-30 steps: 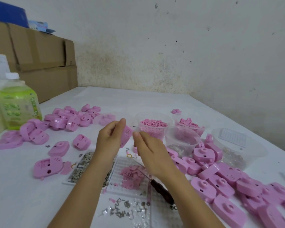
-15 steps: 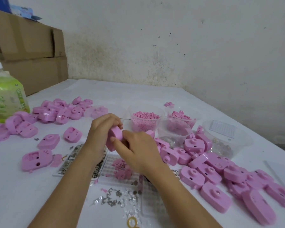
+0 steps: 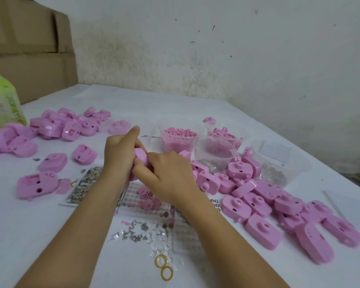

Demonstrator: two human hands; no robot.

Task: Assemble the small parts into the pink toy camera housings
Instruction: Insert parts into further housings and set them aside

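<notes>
Both hands grip one housing (image 3: 141, 156), held over the bench (image 3: 29, 225) at mid-frame. Left hand (image 3: 117, 161) wraps it from the left, index finger sticking up. Right hand (image 3: 170, 177) pinches its near side, thumb against it. Grid tray (image 3: 131, 194) with small pink parts lies under them. Right pile (image 3: 258, 204) and left pile (image 3: 56, 125) of loose housings. Pellet tub (image 3: 179, 135) just behind the hands. Yellow bands (image 3: 163, 267) lie between the forearms.
</notes>
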